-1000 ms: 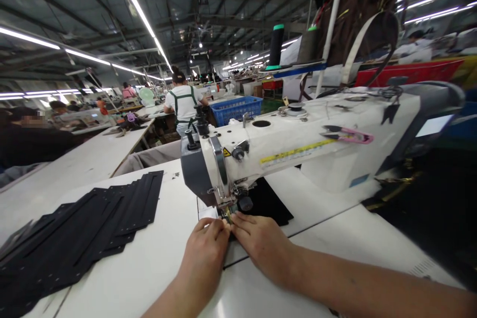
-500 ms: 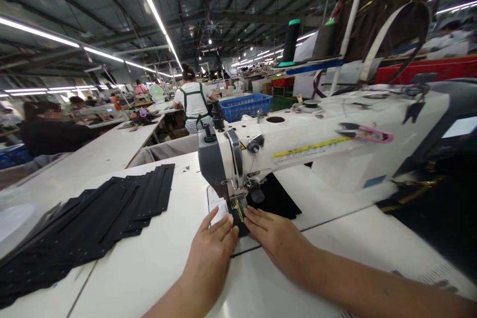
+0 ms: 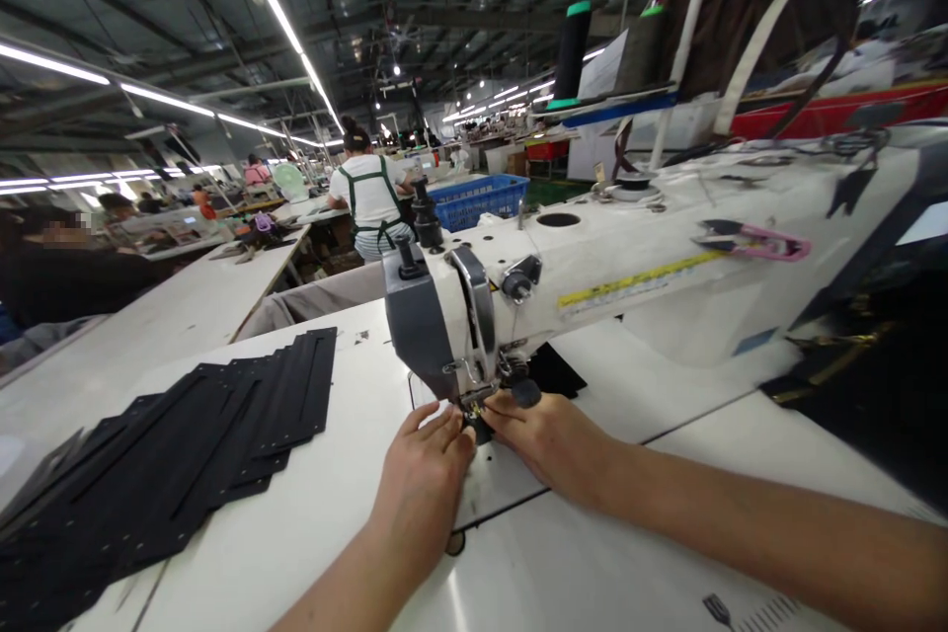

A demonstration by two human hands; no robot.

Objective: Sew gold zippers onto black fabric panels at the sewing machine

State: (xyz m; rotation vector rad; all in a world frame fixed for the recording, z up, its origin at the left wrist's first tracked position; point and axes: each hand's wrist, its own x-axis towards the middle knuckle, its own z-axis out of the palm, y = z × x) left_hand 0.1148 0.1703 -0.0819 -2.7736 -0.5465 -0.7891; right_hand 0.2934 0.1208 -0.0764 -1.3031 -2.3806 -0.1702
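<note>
A black fabric piece lies under the presser foot of a white sewing machine; part of it shows behind the needle area as a dark corner. My left hand is at the piece's left edge, its fingers bent and close together near the foot. On the other side, my right hand has its fingers closed at the piece's right edge, with the fingertips partly hidden by the machine head. The piece's edges are mostly covered by my hands.
Overlapping black fabric pieces are spread on the white table to the left. Pink-handled thread snips rest on the machine arm. Thread cones stand behind. A co-worker sits ahead beside a blue basket.
The black fabric piece has moved forward under the foot, and less of it shows behind the machine head. My right hand has shifted slightly forward, its fingers more curled. The view has shifted slightly.
</note>
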